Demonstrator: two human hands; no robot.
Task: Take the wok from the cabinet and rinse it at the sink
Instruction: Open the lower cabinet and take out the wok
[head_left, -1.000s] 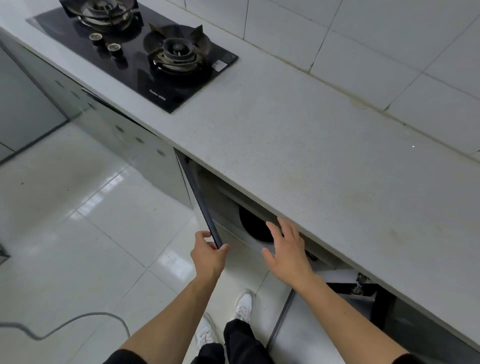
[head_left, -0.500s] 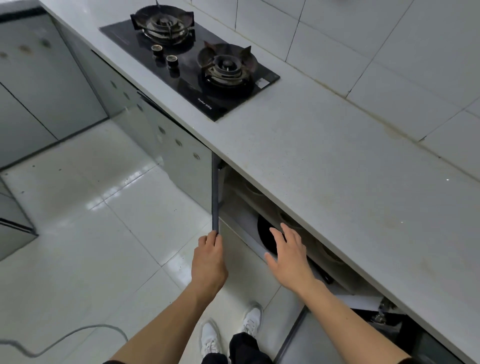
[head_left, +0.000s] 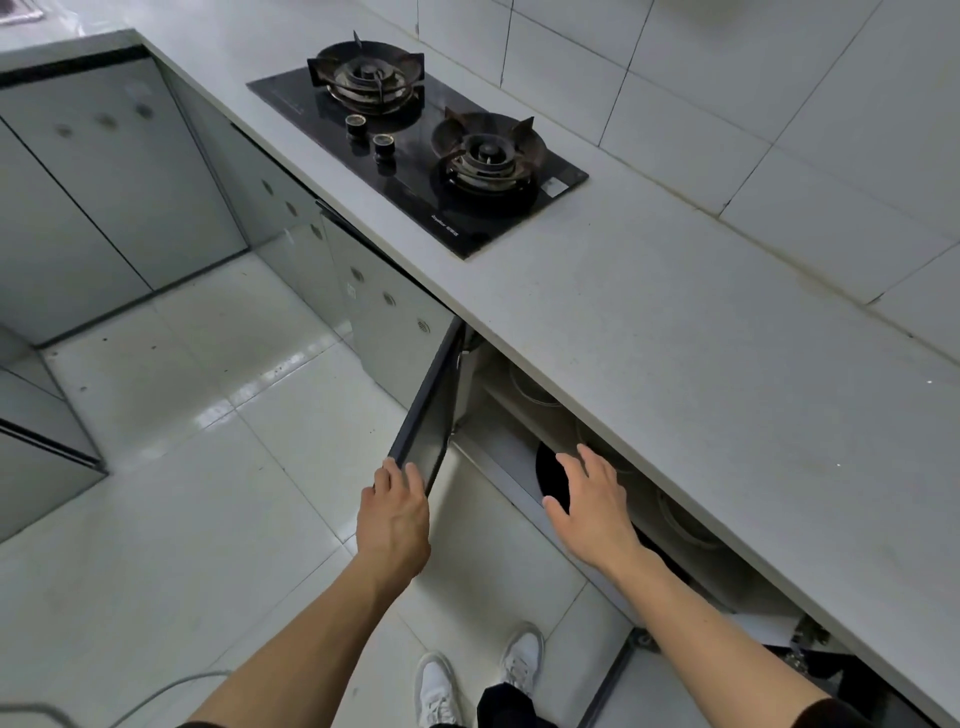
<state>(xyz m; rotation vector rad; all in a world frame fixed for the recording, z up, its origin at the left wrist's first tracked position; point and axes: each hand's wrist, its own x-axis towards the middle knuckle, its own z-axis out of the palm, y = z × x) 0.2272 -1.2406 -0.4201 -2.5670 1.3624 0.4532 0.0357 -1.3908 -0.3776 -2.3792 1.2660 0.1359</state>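
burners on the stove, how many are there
2. One burner is at the far left end of the black stove, and the other burner is at the near right end, closer to the open cabinet. None looks hidden.

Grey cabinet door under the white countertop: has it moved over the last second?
Yes. The grey cabinet door, held at its edge by the left hand, has swung further out from the white countertop edge, widening the opening.

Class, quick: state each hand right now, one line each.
Left hand: holds the cabinet door by its edge.
Right hand: open, empty, reaching toward the wok.
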